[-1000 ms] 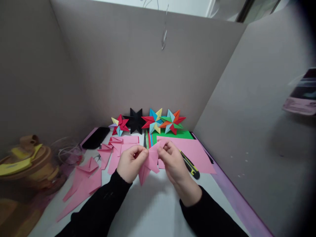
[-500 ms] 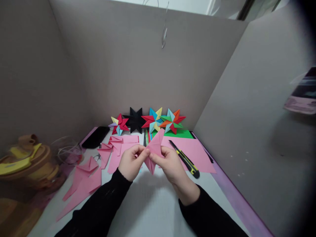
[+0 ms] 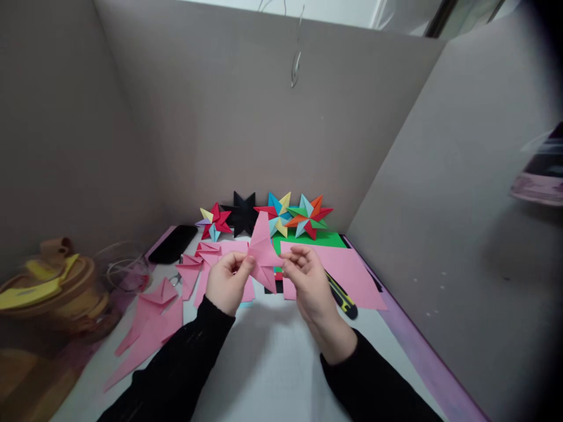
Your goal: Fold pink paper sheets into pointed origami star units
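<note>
Near the middle of the frame, the left hand [image 3: 229, 282] pinches the left tip of a pink fold [image 3: 263, 252] between thumb and fingers. The right hand [image 3: 310, 287] grips its right point the same way, so the fold sits between both hands, raised in front of the stars [image 3: 310, 217] (one long point up, another down). Just right of the right hand, the cutter [image 3: 345, 302] lies partly on a pink sheet [image 3: 352, 275]. Lower left are pink pieces [image 3: 152, 331]; above them, a phone [image 3: 173, 245].
</note>
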Tool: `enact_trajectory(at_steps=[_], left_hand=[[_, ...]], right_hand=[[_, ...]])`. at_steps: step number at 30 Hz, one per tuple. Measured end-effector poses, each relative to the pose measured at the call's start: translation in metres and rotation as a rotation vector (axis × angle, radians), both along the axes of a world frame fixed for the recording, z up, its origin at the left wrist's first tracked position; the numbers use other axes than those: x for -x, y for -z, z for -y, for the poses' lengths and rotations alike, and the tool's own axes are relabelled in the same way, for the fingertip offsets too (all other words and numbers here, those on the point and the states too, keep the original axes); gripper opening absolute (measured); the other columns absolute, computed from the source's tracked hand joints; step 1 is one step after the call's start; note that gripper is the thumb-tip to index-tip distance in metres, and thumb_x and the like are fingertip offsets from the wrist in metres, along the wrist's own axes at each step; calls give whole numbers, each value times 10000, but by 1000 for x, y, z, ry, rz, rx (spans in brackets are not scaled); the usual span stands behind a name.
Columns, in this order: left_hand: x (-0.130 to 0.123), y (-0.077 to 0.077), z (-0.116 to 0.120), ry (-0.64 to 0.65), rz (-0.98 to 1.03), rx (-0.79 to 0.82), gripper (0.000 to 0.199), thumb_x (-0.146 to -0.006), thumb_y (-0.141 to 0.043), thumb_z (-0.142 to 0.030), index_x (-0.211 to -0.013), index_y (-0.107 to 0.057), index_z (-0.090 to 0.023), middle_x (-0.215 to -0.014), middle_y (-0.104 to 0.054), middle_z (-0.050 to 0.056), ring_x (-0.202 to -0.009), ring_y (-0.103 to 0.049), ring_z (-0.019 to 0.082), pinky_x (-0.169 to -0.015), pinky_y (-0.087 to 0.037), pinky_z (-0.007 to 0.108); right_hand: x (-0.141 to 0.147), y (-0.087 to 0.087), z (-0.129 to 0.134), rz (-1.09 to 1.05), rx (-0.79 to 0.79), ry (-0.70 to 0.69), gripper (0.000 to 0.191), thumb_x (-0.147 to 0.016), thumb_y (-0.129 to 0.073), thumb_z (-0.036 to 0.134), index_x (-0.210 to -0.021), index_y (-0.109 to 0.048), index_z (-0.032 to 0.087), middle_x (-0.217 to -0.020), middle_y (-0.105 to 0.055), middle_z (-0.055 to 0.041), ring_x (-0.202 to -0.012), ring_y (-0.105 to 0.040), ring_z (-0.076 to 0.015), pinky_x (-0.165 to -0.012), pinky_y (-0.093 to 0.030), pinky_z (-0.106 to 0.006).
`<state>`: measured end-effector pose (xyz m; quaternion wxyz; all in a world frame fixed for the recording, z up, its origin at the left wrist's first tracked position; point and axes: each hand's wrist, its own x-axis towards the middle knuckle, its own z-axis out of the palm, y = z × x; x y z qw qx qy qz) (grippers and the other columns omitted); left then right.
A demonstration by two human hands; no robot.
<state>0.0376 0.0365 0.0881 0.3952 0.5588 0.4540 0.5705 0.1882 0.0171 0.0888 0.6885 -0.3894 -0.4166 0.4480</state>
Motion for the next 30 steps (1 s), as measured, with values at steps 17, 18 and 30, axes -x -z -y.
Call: enact_trajectory(at_steps=[17, 18, 30], left_hand=[[-8, 6, 7, 184, 27, 88, 281, -771, -635, -418, -684, -626, -150, -605, -583, -5, -591, -525, 138, -595, -414, 250], [-7, 6, 6, 165, 9, 78, 282, -765, -640, -416, -668, -620, -152, -588, -563, -15, -571, -504, 129, -576, -398, 243], [-12, -5, 1, -27, 547, 268, 444, -530, -779, -481, -637, -475, -174, -544, -354, -102, -421, -220, 34, -379, -141, 168]], right_hand=[[10, 2, 5, 65, 118, -177, 229, -664, -760, 361, -663, -660, 155, -561, -569, 19, -542, -481, -121, -559, -425, -273], [7, 1, 4, 81, 117, -160, 234, -665, -755, 361, -622, -646, 159, -533, -547, 25, -517, -458, -113, -535, -409, -265], [13, 13, -1, -156, 54, -130, 395, -693, -732, 465, -946, -554, 221, -822, -578, 5, -720, -561, -135, -606, -416, -240]])
